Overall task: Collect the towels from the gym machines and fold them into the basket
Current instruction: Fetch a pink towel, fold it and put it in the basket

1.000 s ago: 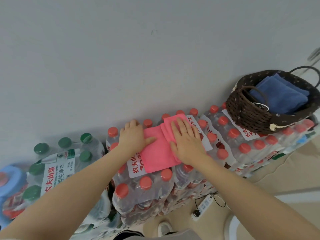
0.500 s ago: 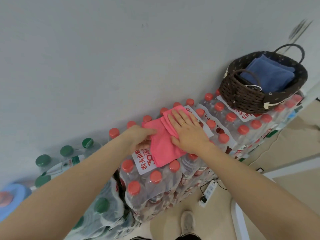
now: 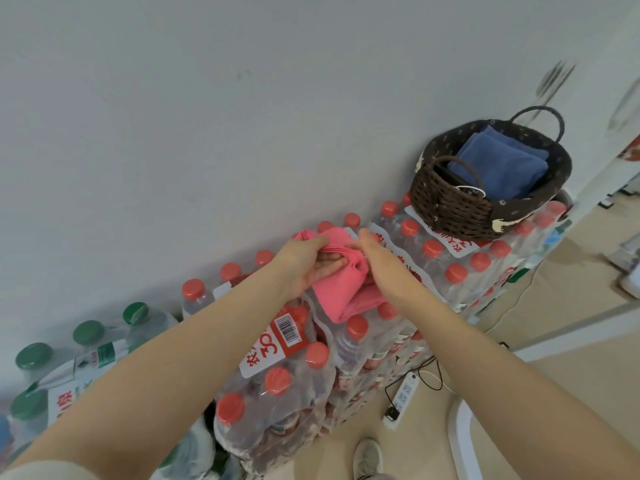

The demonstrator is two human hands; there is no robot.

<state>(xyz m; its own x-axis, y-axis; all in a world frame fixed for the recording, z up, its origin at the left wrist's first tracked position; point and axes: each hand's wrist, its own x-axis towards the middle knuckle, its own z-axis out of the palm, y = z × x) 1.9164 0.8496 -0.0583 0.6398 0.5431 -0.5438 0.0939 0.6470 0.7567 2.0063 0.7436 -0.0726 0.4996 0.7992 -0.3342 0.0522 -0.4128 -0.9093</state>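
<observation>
Pink towel [image 3: 341, 284], folded, held just above shrink-wrapped packs of red-capped water bottles [image 3: 284, 372], between both hands. Left hand [image 3: 304, 263] grips its 9 o'clock edge, thumb on top, fingers curled under the folds. Right hand [image 3: 379, 258] clasps the 3 o'clock side. Brown wicker basket [image 3: 450, 206] sits at 2 o'clock, well apart, blue towel [image 3: 502, 162] inside.

We face a plain pale wall [image 3: 242, 116]; beige floor [image 3: 554, 341] lies below right, with a white power strip [image 3: 403, 396] there.
</observation>
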